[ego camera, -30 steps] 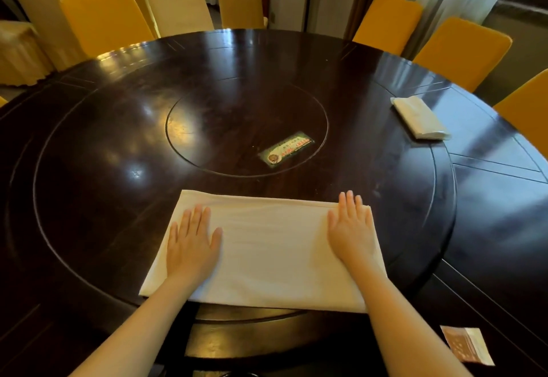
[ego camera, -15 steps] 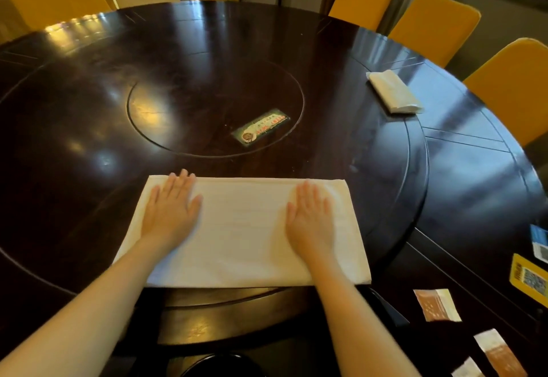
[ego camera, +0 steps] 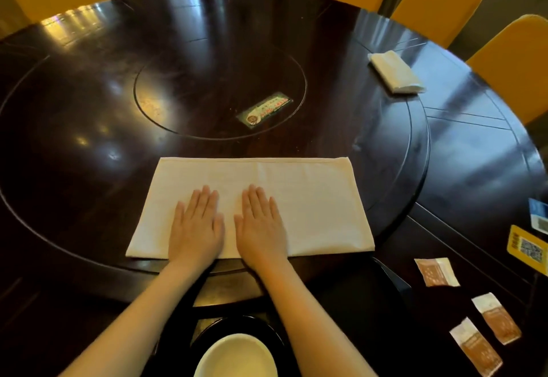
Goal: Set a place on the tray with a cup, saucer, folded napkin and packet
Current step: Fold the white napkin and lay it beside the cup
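Note:
A cream napkin (ego camera: pixel 311 198), folded into a wide rectangle, lies on the near part of the dark turntable (ego camera: pixel 89 169). My left hand (ego camera: pixel 195 226) and my right hand (ego camera: pixel 261 226) rest flat on it side by side near its middle, fingers together and pointing away from me. Three brown-and-white packets lie on the table at the right: one (ego camera: pixel 437 271) nearest the napkin, two more (ego camera: pixel 495 317) (ego camera: pixel 476 350) closer to me. At the bottom edge, a white cup or bowl (ego camera: pixel 237 356) sits on a dark saucer (ego camera: pixel 278 338), partly cut off.
Another folded white napkin (ego camera: pixel 396 72) lies at the far right of the turntable. A green label (ego camera: pixel 264 109) is stuck on the centre disc. A yellow QR card (ego camera: pixel 526 247) and a blue card (ego camera: pixel 538 218) sit at the right edge. Yellow chairs (ego camera: pixel 439 2) ring the table.
Both hands slid inward along the napkin, from near its ends to its middle. The view tilted down, bringing the packets, the saucer and the cup into sight.

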Demonstrator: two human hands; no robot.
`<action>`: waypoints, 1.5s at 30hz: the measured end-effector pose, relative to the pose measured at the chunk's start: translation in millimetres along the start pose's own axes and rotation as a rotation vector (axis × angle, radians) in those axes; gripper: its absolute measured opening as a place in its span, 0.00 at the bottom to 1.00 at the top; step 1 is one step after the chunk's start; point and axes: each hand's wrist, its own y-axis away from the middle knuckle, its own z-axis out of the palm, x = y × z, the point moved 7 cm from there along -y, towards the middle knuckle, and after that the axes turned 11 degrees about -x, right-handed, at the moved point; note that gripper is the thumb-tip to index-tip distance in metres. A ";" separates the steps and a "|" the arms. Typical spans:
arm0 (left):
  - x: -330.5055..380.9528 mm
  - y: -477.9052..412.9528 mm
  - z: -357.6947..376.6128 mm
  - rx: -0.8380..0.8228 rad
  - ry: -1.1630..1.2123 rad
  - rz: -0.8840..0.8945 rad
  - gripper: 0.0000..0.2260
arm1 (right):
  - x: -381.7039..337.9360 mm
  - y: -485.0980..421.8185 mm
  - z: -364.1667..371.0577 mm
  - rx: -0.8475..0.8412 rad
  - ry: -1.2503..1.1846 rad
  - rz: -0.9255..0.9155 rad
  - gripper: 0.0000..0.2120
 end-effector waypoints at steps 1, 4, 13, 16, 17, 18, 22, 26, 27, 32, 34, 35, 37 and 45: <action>-7.9 1.7 0.5 -0.004 -0.008 -0.019 0.25 | 2.4 0.2 1.2 -0.007 0.030 0.007 0.28; -20.7 -1.8 2.5 -0.032 -0.028 0.001 0.28 | 27.4 4.6 -4.2 -0.029 0.061 0.026 0.29; -101.8 1.4 -15.2 -0.031 -0.130 -0.123 0.35 | 165.9 51.6 -39.4 0.004 0.130 0.340 0.31; -99.0 2.0 -19.8 -0.084 -0.163 -0.166 0.32 | 169.1 53.9 -41.8 -0.040 0.120 0.327 0.31; -93.7 3.5 -22.4 -0.091 -0.172 -0.178 0.31 | 167.7 53.8 -42.7 -0.065 0.106 0.323 0.30; -83.3 5.2 -25.2 -0.079 -0.177 -0.172 0.29 | 166.1 53.9 -44.8 -0.082 0.089 0.317 0.30; 22.8 6.9 -15.3 -0.068 -0.079 0.138 0.27 | 162.9 72.1 -66.5 0.071 -0.170 0.341 0.24; 113.3 4.8 18.0 -0.227 -0.099 0.376 0.27 | 174.9 122.9 -82.0 0.356 -0.264 0.643 0.18; 118.3 2.8 23.0 -0.234 -0.118 0.390 0.27 | 178.7 130.9 -79.6 0.355 -0.296 0.694 0.18; 115.9 0.8 32.0 -0.224 -0.159 0.415 0.28 | 191.2 135.6 -49.3 0.278 -0.843 0.750 0.08; 116.7 0.3 31.9 -0.247 -0.152 0.413 0.28 | 195.9 134.9 -42.3 0.291 -1.031 0.782 0.08; 116.7 -0.1 31.7 -0.266 -0.151 0.410 0.28 | 198.1 134.6 -40.0 0.285 -1.134 0.813 0.07; 116.7 -1.3 31.0 -0.333 -0.151 0.404 0.28 | 199.7 133.9 -37.2 0.247 -1.356 0.881 0.06; 95.3 -25.9 -33.3 -0.383 1.346 0.031 0.14 | 84.3 84.4 -116.2 0.411 -1.033 0.284 0.05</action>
